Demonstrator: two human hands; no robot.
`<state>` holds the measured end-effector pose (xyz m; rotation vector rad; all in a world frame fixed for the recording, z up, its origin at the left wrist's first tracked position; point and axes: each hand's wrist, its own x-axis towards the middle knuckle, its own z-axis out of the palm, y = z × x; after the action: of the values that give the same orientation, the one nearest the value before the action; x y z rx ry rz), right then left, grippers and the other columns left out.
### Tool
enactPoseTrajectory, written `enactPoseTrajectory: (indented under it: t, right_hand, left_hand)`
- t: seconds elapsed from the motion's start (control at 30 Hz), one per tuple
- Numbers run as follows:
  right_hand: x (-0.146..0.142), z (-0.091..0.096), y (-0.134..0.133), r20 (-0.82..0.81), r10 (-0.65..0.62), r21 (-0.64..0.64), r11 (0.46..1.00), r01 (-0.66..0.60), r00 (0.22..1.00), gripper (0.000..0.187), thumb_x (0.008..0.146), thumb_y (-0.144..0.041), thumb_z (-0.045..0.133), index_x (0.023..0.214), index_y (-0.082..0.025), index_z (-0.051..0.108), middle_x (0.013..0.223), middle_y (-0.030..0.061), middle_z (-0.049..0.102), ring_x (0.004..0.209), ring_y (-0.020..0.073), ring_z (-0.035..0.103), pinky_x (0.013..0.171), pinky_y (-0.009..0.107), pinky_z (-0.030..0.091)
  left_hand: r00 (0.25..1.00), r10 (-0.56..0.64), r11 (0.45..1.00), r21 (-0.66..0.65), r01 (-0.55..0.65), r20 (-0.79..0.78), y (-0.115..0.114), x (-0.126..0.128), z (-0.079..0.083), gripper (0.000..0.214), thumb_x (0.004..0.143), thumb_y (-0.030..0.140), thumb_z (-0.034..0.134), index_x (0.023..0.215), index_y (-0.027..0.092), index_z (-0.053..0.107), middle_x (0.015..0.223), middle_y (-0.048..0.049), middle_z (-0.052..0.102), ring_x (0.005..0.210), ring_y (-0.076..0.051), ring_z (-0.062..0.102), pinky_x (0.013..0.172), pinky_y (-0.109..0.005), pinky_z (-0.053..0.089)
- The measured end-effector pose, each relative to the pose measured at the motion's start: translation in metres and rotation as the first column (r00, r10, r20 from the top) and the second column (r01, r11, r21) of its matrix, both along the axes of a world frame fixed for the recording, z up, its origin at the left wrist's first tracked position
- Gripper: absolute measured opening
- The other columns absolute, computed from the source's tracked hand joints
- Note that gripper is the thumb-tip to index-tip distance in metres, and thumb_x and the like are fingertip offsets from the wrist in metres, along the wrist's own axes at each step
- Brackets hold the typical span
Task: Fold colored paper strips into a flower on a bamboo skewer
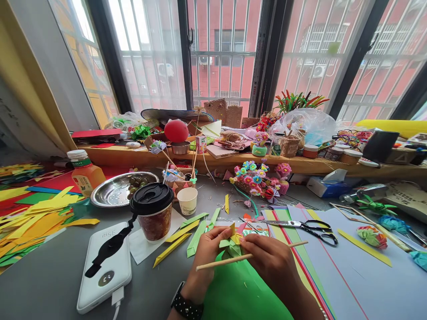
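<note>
Both hands meet at a small folded paper piece (234, 245) in green and yellow, low in the middle of the view. My left hand (207, 250), with a dark watch at the wrist, pinches it from the left. The fingertips of my right hand (271, 252) press on its yellow part from the other side. A thin wooden stick (227, 262) runs slantwise through my right hand, one end crossing in front of my left wrist. Green and yellow folded strips (178, 231) lie left of the hands. Black-handled scissors (307, 226) rest to the right on paper sheets (353, 275).
A lidded coffee cup (154, 218), a small paper cup (187, 201), a white power bank (105, 266) with cable, and a metal plate (110, 191) stand left. Loose paper strips (36, 222) pile at far left. Crafted flowers (255, 178) and a crowded wooden sill (213, 162) line the back.
</note>
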<state>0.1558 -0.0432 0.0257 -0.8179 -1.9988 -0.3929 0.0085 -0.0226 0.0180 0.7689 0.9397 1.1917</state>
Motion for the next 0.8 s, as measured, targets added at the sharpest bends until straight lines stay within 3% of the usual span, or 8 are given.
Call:
enactPoseTrajectory:
  t: [0.8]
  right_hand:
    - [-0.0008,0.0036,-0.0017,-0.018,0.026,-0.016,1.000,-0.026,1.000,0.029,0.089,-0.022,0.042,0.075,-0.016,0.066,0.067,0.0050,0.068,0.057,0.0138,0.064,0.052,0.022,0.051]
  left_hand:
    - [1.000,-0.008,1.000,0.003,0.008,-0.018,0.0013,-0.0011,0.0001,0.024,0.051,0.033,0.076,0.063,0.013,0.069,0.064,0.0001,0.055,0.058,-0.010,0.048,0.051,-0.020,0.037]
